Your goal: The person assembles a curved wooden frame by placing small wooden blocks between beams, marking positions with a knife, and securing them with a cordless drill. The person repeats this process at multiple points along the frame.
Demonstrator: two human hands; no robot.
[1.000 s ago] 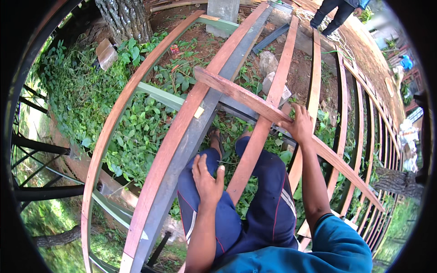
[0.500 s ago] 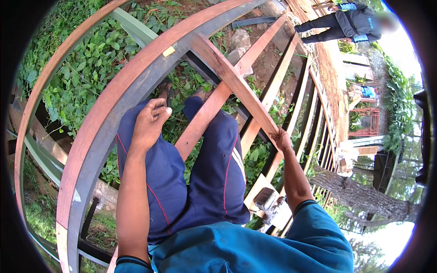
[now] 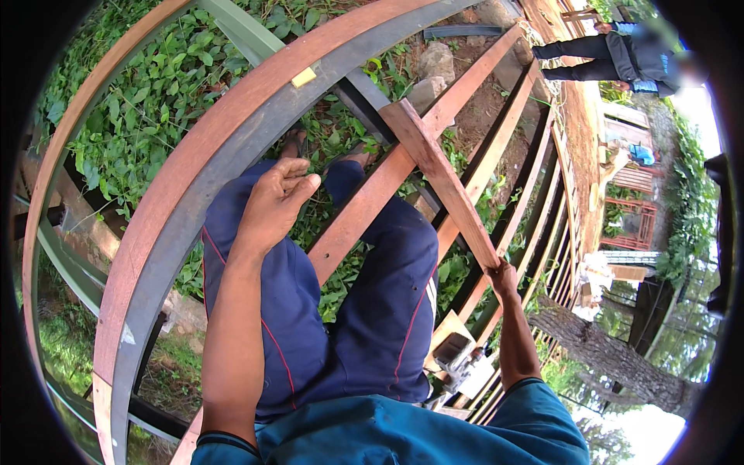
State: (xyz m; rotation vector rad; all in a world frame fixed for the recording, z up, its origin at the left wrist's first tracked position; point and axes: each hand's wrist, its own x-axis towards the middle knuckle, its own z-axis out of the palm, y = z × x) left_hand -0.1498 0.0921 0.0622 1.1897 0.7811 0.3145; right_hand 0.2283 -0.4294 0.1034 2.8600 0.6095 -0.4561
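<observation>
My right hand (image 3: 502, 277) is closed round the near end of a short reddish-brown wooden plank (image 3: 448, 182). This plank slants away to the upper left, crossing over a long wooden slat (image 3: 364, 205) that passes between my knees. My left hand (image 3: 273, 200) hovers above my left thigh, fingers loosely bent and thumb apart, with nothing visible in it. Left of that hand curves a wooden rail (image 3: 182, 139) along a dark metal band (image 3: 209, 174). A small yellowish block (image 3: 304, 77) sits on the curved frame.
Several parallel slats (image 3: 496, 155) run off to the right over soil and plants. A power tool (image 3: 465, 364) lies by my right thigh. Green metal braces (image 3: 244, 32) join an outer curved rail (image 3: 85, 101). Another person (image 3: 620, 58) stands at upper right, near a tree trunk (image 3: 612, 353).
The plank's far end has come away from the curved rail, and the plank has shifted right with my right hand. My left hand has moved slightly right, its fingers more curled.
</observation>
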